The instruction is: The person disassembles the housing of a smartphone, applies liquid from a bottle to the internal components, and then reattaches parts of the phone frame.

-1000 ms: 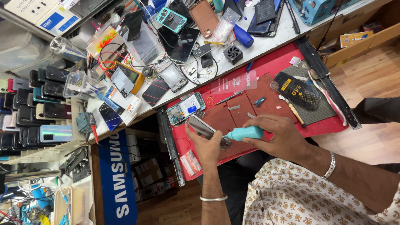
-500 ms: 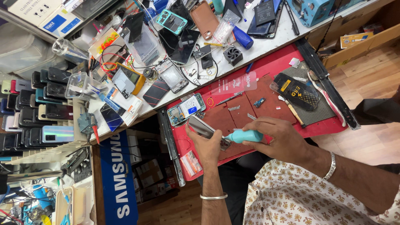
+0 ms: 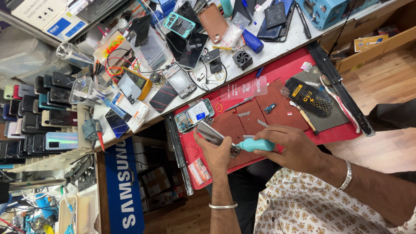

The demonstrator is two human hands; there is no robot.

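My left hand (image 3: pixel 216 151) grips a grey smartphone (image 3: pixel 213 134), tilted above a red work mat (image 3: pixel 286 73). My right hand (image 3: pixel 291 145) holds a teal-handled screwdriver (image 3: pixel 255 145), its tip touching the phone's lower end next to my left thumb. An opened phone with its circuit board showing (image 3: pixel 193 115) lies on the mat just beyond my left hand. Small metal parts and screws (image 3: pixel 260 122) are scattered on the mat ahead of my right hand.
A black packet (image 3: pixel 308 96) and a toothbrush (image 3: pixel 340 105) lie on a grey mesh pad at the right. The white bench holds phones, cases, a small fan (image 3: pixel 242 59) and a multimeter (image 3: pixel 135 84). Rows of phones (image 3: pixel 37 115) fill a rack at the left.
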